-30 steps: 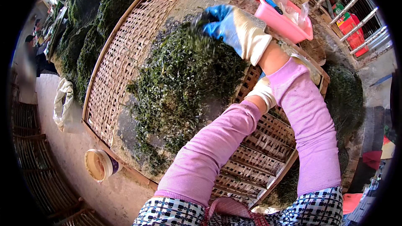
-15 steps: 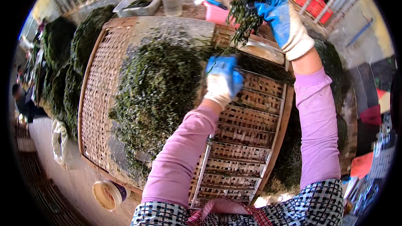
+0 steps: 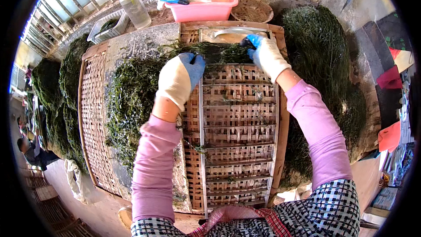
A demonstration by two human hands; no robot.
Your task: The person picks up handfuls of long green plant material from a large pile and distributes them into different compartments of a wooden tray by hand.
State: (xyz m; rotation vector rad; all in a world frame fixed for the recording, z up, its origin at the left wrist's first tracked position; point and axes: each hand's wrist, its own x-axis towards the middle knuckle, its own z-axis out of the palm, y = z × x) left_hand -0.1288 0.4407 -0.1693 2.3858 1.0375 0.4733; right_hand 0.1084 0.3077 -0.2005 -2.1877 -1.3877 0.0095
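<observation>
Both my hands wear white gloves with blue coated fingers. My left hand [image 3: 182, 77] is closed at the left end of a thin bunch of dark green seaweed [image 3: 232, 53]. My right hand [image 3: 266, 57] pinches the bunch's other end. Between them the strands lie across the far end of a metal frame with crossbars [image 3: 239, 127], which rests on a woven bamboo tray [image 3: 193, 149]. Just beyond lies a curved, shiny metal strip [image 3: 239, 31]. To the left of my left hand spreads a loose pile of seaweed [image 3: 131, 101] on a stone-like slab [image 3: 144, 39].
Large heaps of seaweed stand at right [image 3: 315, 61] and far left [image 3: 72, 72]. A pink basin [image 3: 201, 12] with plastic bags, a clear bottle with a green lid [image 3: 133, 6] and a white plastic basket [image 3: 107, 26] line the far side. Another person [image 3: 35, 153] is at far left.
My right hand has come down from its raised place at the upper right, bringing the hanging seaweed onto the frame. My left hand sits further left in view. The view itself has turned.
</observation>
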